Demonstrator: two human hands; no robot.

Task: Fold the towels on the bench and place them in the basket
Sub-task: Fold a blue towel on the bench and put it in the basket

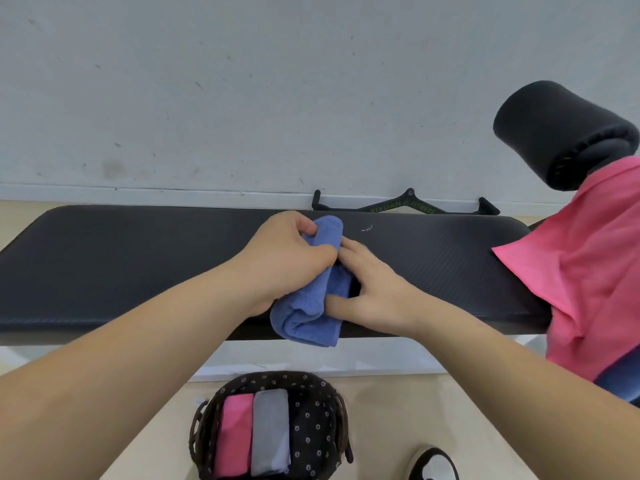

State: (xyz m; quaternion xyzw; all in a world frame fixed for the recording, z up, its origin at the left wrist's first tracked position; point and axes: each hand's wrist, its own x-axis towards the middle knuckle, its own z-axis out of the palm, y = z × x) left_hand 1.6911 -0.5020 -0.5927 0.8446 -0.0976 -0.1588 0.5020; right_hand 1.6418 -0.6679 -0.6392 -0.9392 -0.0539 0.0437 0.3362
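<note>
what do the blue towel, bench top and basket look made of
Blue towel: soft terry or microfibre, by its fuzzy nap and limp folds. Bench top: black padded vinyl or similar, matte, finely ribbed. Basket: dark woven wicker, possibly plastic, lined with flower-print cloth.

A periwinkle-blue towel (311, 306) lies between the left hand (287, 258) and right hand (374, 285), on a black surface (138, 271) with fine ribbing. Right of the hands hangs a bright pink towel (588, 271), a matte black foam roller (561, 133) above it. Nearer the person than the hands, a dark brown woven basket (195, 427) has a black lining (311, 417) dotted with small white flowers; inside are a folded pink towel (233, 434) and a folded grey towel (270, 431). Beyond the hands, the wall (242, 98) is pale grey with dark scuffs.
</note>
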